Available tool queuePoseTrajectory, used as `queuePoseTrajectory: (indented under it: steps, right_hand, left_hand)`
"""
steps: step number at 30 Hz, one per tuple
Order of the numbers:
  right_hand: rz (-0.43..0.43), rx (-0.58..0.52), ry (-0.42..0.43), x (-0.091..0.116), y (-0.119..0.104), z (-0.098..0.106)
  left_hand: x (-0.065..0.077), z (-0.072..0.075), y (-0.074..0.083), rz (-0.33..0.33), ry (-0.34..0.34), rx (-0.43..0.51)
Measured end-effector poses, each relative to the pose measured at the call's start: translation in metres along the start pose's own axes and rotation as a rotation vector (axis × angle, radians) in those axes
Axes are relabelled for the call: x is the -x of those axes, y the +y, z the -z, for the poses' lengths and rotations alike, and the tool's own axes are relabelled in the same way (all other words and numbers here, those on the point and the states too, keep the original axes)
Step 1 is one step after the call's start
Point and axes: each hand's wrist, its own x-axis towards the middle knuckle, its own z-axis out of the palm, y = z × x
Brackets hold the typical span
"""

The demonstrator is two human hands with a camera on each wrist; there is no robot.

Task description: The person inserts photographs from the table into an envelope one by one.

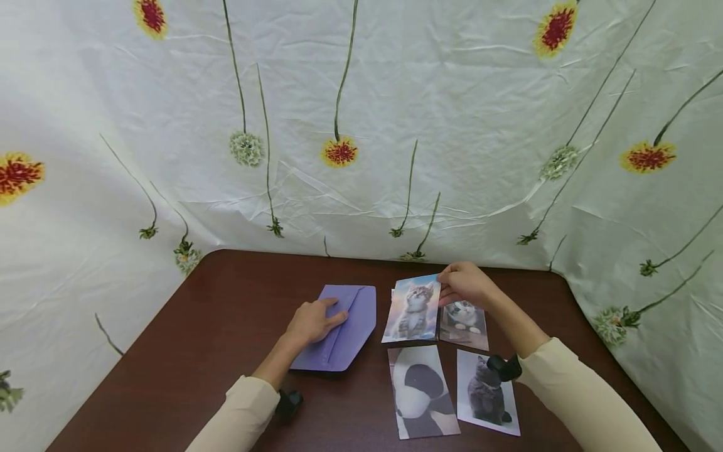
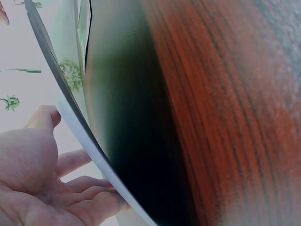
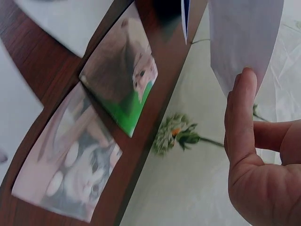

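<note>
My left hand [image 1: 313,322] rests on a purple envelope [image 1: 357,328], thumb and fingers spread on its upper side near the flap. Seen edge-on in the left wrist view, the envelope [image 2: 89,139] stands off the table on the near side. At the upper right corner, my right hand [image 1: 465,282] pinches a photo of a tabby kitten [image 1: 415,307] against a blue and pink sky. The right wrist view shows the white back of that photo [image 3: 242,37] with fingers against it. The raised photo partly covers a photo of a grey and white cat [image 1: 464,329].
Nearer on the brown table [image 1: 186,351] lie a black-and-white picture [image 1: 420,389] and a photo of a grey sitting cat [image 1: 487,395]. Another cat photo with green [image 3: 124,70] shows in the right wrist view. A flowered white cloth [image 1: 373,188] hangs behind the table.
</note>
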Motion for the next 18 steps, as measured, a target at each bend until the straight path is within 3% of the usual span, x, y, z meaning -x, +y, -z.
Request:
queuePoseTrajectory:
  steps: [9, 18]
  right_hand:
    - [0.006, -0.036, -0.005, -0.017, -0.007, -0.027]
    - [-0.006, -0.082, 0.009, -0.029, -0.001, -0.053]
  left_hand:
    - [-0.002, -0.001, 0.001, 0.001, 0.008, -0.012]
    - [-0.001, -0.002, -0.001, -0.015, 0.014, 0.009]
